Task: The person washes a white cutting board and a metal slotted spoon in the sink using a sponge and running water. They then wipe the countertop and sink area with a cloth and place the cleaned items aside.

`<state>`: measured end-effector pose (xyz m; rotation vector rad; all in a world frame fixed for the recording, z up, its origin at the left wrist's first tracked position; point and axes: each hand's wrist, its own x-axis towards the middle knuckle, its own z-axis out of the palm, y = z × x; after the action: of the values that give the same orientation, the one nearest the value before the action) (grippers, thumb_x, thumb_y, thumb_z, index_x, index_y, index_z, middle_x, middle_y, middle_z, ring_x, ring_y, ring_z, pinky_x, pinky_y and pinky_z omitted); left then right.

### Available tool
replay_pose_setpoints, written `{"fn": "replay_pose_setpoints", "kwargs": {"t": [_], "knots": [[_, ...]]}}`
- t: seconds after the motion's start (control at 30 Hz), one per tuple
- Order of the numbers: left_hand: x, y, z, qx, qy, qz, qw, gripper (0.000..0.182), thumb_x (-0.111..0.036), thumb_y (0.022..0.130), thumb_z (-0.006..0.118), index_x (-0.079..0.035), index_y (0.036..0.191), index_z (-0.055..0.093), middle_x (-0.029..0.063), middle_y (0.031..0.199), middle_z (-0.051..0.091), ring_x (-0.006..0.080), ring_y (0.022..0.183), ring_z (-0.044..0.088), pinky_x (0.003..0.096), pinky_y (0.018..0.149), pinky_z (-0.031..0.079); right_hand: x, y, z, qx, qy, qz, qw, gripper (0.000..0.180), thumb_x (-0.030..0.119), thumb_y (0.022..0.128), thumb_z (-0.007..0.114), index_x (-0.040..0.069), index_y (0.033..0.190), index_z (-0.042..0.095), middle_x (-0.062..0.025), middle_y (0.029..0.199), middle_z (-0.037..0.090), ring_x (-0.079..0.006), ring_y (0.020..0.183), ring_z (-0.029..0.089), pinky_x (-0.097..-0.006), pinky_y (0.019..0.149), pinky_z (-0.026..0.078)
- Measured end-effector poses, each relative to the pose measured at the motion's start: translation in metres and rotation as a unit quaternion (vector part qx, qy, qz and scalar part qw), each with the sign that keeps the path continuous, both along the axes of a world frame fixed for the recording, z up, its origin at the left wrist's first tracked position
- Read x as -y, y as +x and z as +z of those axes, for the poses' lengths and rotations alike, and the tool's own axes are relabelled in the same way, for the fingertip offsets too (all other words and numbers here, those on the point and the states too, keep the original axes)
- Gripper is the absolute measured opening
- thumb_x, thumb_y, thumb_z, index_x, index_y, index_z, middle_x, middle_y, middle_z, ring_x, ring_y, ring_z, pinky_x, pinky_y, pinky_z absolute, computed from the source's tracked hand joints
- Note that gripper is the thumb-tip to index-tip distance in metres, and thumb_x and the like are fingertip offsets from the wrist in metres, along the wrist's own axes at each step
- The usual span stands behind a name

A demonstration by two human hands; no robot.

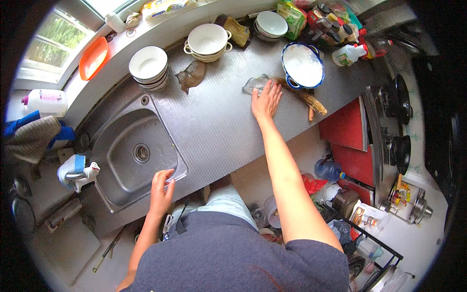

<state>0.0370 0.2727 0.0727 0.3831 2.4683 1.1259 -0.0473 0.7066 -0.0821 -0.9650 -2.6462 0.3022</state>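
Note:
My right hand (267, 101) reaches over the metal counter, fingers spread over the near edge of a wire-mesh strainer (255, 84); whether it grips anything cannot be told. Beside its fingertips lies a straw-like brush (306, 98), partly under a blue-rimmed white dish with handles (303, 65). A short wooden handle (311, 113) shows below the brush. My left hand (162, 189) hovers at the near right rim of the steel sink (165, 126), fingers loosely curled and apart, holding nothing. A crumpled brown piece (192, 76) lies between the bowls and the strainer.
Stacked white bowls (148, 64), handled cream bowls (208, 40) and more bowls (271, 25) line the counter's back. Bottles (349, 54) crowd the far right corner. A faucet wrapped in cloth (74, 175) stands left of the sink. Right of me are red cabinet doors (352, 162) and a water jug (328, 170).

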Motion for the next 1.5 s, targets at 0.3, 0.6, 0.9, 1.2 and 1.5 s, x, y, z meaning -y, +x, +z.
{"fn": "replay_pose_setpoints", "kwargs": {"t": [0.3, 0.6, 0.9, 1.2, 1.5], "knots": [[-0.005, -0.008, -0.001, 0.012, -0.001, 0.046, 0.999, 0.027, -0.005, 0.090, 0.057, -0.002, 0.117, 0.060, 0.0136, 0.113, 0.055, 0.0250, 0.105, 0.058, 0.0327, 0.082, 0.050, -0.028, -0.048, 0.013, -0.019, 0.088, -0.007, 0.996, 0.038, 0.023, 0.090, 0.062, 0.016, 0.127, 0.057, -0.0089, 0.118, 0.052, -0.0311, 0.111, 0.047, -0.0462, 0.088, 0.041], [-0.001, -0.009, 0.002, 0.034, -0.010, 0.108, 0.994, 0.027, -0.005, 0.091, 0.057, -0.002, 0.118, 0.059, 0.0142, 0.113, 0.056, 0.0254, 0.104, 0.058, 0.0333, 0.085, 0.050, -0.063, -0.119, -0.015, -0.120, -0.047, -0.073, 0.989, 0.063, 0.034, 0.095, 0.048, -0.006, 0.142, 0.035, -0.0253, 0.151, 0.030, -0.0416, 0.141, 0.024, -0.0458, 0.117, 0.014], [-0.018, -0.010, -0.012, 0.051, 0.003, 0.074, 0.996, 0.029, -0.005, 0.090, 0.056, -0.002, 0.119, 0.058, 0.0143, 0.111, 0.057, 0.0256, 0.103, 0.059, 0.0340, 0.085, 0.049, -0.027, -0.157, -0.020, -0.077, 0.001, 0.150, 0.986, 0.052, 0.021, 0.088, 0.056, -0.007, 0.131, 0.048, -0.0260, 0.141, 0.043, -0.0401, 0.135, 0.035, -0.0463, 0.115, 0.024], [-0.041, -0.027, -0.016, 0.058, 0.015, 0.031, 0.998, 0.030, -0.004, 0.090, 0.056, -0.002, 0.120, 0.058, 0.0142, 0.111, 0.057, 0.0254, 0.103, 0.059, 0.0339, 0.084, 0.050, 0.020, -0.114, 0.002, -0.093, -0.069, 0.338, 0.934, 0.045, 0.014, 0.087, 0.054, 0.001, 0.130, 0.051, -0.0212, 0.138, 0.049, -0.0375, 0.131, 0.042, -0.0447, 0.110, 0.034], [-0.044, -0.025, -0.014, 0.061, 0.007, 0.022, 0.998, 0.030, -0.004, 0.090, 0.056, -0.002, 0.120, 0.058, 0.0141, 0.111, 0.058, 0.0252, 0.101, 0.059, 0.0340, 0.084, 0.050, -0.009, -0.166, 0.007, -0.024, 0.057, 0.286, 0.956, 0.040, 0.026, 0.093, 0.050, 0.004, 0.126, 0.055, -0.0129, 0.134, 0.052, -0.0305, 0.128, 0.043, -0.0400, 0.108, 0.034]]}}
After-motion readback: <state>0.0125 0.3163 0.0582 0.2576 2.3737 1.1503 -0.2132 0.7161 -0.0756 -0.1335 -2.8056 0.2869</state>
